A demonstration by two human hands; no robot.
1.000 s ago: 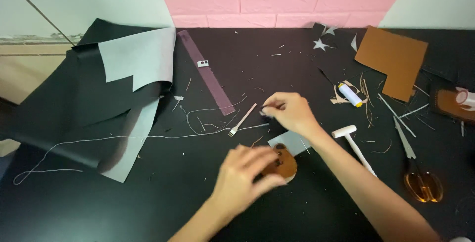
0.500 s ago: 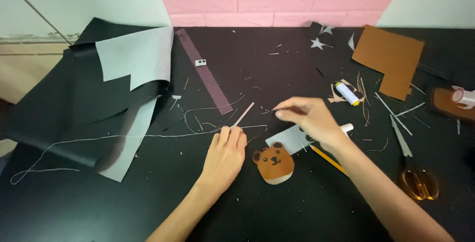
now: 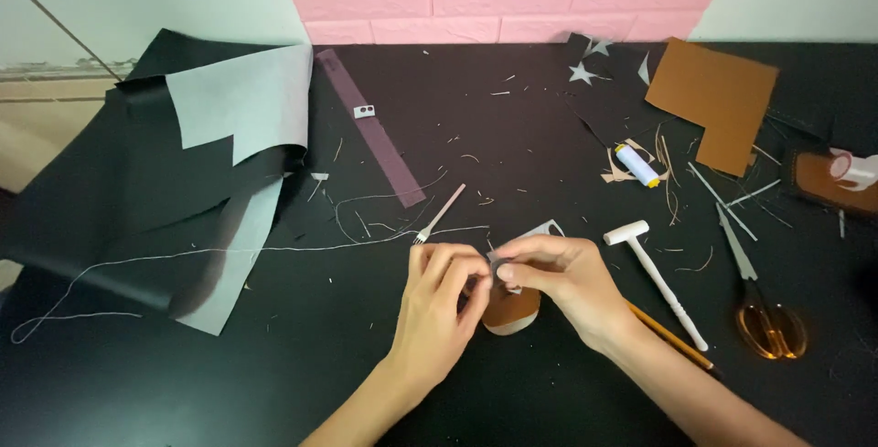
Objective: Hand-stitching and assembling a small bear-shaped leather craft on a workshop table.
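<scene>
Left hand [image 3: 439,305] and right hand [image 3: 558,287], fingers pinched together, meet over the brown leather piece [image 3: 509,312].

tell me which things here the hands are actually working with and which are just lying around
In hand:
left hand and right hand, fingertips together
small brown leather piece beneath them
long white thread

Lying about:
white mallet
scissors
thread spool
pencil
brown sheet
folded black sheet

- Both hands meet at the bench [image 3: 512,136] centre, left hand [image 3: 439,305] beside right hand [image 3: 558,282], over a leather piece [image 3: 510,314].
- Mallet [image 3: 658,278] at 3 o'clock; scissors [image 3: 759,305] beyond it.
- Thread spool [image 3: 637,165] at 1 o'clock.
- Folded sheet [image 3: 174,182] at 9 o'clock.
</scene>
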